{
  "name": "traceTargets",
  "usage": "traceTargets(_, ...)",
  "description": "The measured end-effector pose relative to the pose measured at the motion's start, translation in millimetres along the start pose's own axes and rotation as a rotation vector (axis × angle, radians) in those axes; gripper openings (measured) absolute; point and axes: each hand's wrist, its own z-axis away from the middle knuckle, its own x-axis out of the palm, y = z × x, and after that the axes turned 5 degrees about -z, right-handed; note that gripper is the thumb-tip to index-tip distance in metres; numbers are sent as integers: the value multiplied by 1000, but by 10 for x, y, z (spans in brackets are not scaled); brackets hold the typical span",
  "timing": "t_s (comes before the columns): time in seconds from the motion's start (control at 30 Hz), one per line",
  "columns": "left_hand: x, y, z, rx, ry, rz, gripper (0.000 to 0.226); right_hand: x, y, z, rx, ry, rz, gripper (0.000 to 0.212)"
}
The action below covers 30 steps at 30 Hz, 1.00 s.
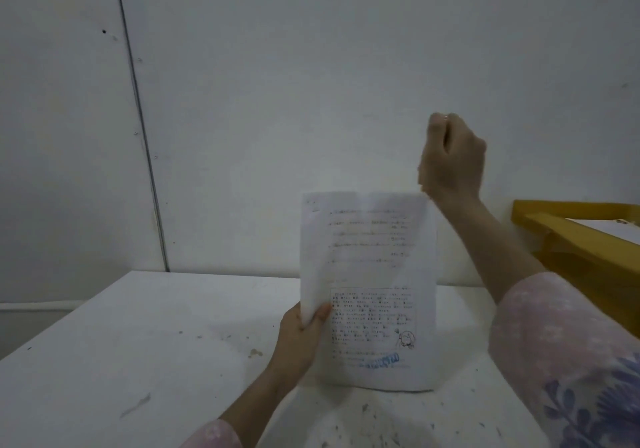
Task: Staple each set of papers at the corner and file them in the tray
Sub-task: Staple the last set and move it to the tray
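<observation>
A set of white printed papers [374, 274] with a blue stamp near the bottom stands upright above the white table [138, 343]. My left hand [301, 337] grips the set at its lower left edge, thumb on the front sheet. My right hand [450, 157] is raised just above the papers' top right corner, its fingers curled into a fist. Its lower edge is close to or touching that corner. No stapler shows in the fist or on the table. The yellow tray [568, 240] stands at the right, with white paper lying in it.
A bare white wall stands close behind the table, with a vertical seam [145, 157] at the left. The tabletop is speckled with small dark marks. My right sleeve [561, 361] covers the lower right of the view.
</observation>
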Motion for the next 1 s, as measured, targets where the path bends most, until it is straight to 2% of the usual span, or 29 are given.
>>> traceTargets(0.1, -21, 12, 27, 11, 9, -11, 15, -312, 349, -1, 53, -30, 148, 37)
traceTargets(0.2, -39, 15, 41, 15, 14, -26, 15, -543, 740, 219, 151, -190, 357, 37)
traceTargets(0.27, -39, 23, 49, 23, 23, -42, 13, -653, 985, 452, 185, -398, 495, 37)
traceTargets(0.4, -32, 60, 87, 29, 38, -36, 11, -787, 1304, 1082, 222, -960, 652, 32)
traceTargets(0.53, -31, 63, 95, 20, 29, -21, 13, -853, 1446, 1716, 39, -1248, 859, 28)
traceTargets(0.6, -35, 57, 94, 19, 31, -25, 14, -867, 1433, 1877, -4, -1290, 899, 26)
traceTargets(0.7, -22, 74, 97, 25, 36, -24, 13, -874, 1437, 1995, 38, -1299, 897, 29)
traceTargets(0.83, -9, 98, 102, 30, 50, -16, 12, -891, 1419, 2026, 102, -1225, 881, 33)
traceTargets(0.9, -6, 98, 97, 28, 50, -18, 12, -887, 1401, 1999, 70, -1171, 888, 31)
traceTargets(0.97, -7, 84, 86, 19, 59, -20, 11, -849, 1384, 1972, 190, -1105, 709, 31)
traceTargets(1.0, -10, 79, 83, 15, 64, -23, 11, -830, 1337, 1954, 376, -1028, 473, 33)
